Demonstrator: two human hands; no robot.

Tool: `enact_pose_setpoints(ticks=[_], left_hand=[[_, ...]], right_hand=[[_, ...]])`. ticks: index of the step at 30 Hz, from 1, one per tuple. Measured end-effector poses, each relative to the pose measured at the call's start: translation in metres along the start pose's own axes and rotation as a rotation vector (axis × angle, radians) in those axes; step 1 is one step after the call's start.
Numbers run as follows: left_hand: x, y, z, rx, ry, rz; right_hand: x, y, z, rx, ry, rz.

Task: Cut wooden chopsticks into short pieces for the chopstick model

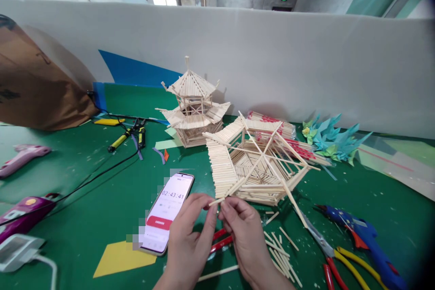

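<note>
while both hands meet low in the middle of the view, the left hand (190,240) and the right hand (243,231) pinch a short wooden stick (216,201) between their fingertips, one at each side of it, fingers curled in around it. the stick lies just in front of the near edge of a half-built stick roof (253,163), a flat hexagonal frame of pale sticks with longer ribs crossing over its middle; whether the stick touches that frame cannot be told. behind the frame stands a finished stick pagoda (193,108) with two tiers. a phone (166,213) showing a timer lies face up on the green mat (102,199) just left of the left hand. loose sticks (282,253) lie scattered beside the right wrist, with red-handled pliers (220,240) partly hidden under the hands. a blue glue gun (367,240) lies at the right, a pink glue gun (20,156) far left, and folded paper cranes (331,138) rest by the white wall.
</note>
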State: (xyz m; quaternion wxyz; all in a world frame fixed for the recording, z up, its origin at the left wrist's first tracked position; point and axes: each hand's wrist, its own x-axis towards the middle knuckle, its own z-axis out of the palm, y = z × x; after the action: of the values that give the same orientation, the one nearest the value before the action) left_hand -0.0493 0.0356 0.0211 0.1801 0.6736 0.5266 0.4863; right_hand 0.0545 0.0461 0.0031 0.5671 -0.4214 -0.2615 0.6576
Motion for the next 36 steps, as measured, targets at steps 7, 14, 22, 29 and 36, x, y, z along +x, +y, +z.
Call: enact_pose_setpoints(ticks=[7,14,22,29,36], left_hand=[[0.0027,0.0024,-0.0011,0.023,-0.006,-0.023],[0.0023,0.0029,-0.0013,0.034,0.002,-0.027],[0.0040,0.0043,-0.0022,0.027,-0.011,-0.021],[0.0036,0.0028,-0.0007,0.050,0.017,0.017],[0.0045,0.0033,-0.0016,0.058,0.011,0.007]], right_hand=[[-0.0007,-0.0001,0.0012,0.004,0.007,0.009],[-0.0005,0.0002,0.0015,0.009,0.009,0.010],[0.0000,0.0027,0.0006,0.017,0.008,0.015],[-0.0010,0.0007,0.0018,0.033,0.013,0.022],[-0.0001,0.0021,0.0014,0.046,0.011,0.024]])
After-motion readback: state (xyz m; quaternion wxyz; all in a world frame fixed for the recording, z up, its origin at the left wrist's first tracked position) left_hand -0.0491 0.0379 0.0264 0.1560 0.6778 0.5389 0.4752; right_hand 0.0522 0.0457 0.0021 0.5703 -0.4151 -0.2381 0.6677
